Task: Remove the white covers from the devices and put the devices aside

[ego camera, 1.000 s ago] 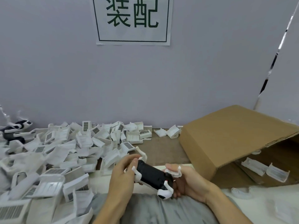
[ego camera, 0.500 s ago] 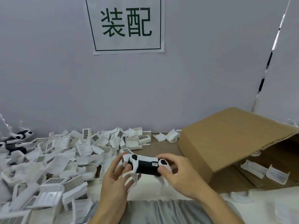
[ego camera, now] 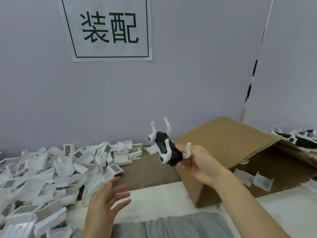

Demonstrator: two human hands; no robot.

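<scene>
My right hand grips one end of a black device with white legs and holds it up in the air, tilted, in front of the cardboard box. My left hand hovers low over the table's near edge with its fingers spread and nothing in it. A big heap of white covers, several with barcode labels, lies on the left half of the table. More black-and-white devices lie at the far right behind the box.
The cardboard box lies on its side, open to the right, with clear plastic trays inside. A paper sign hangs on the grey wall. Bare brown table shows between the heap and the box.
Both hands held the device low in front of me; now my left hand has let go and my right hand has lifted the device up and to the right. The view has swung right.
</scene>
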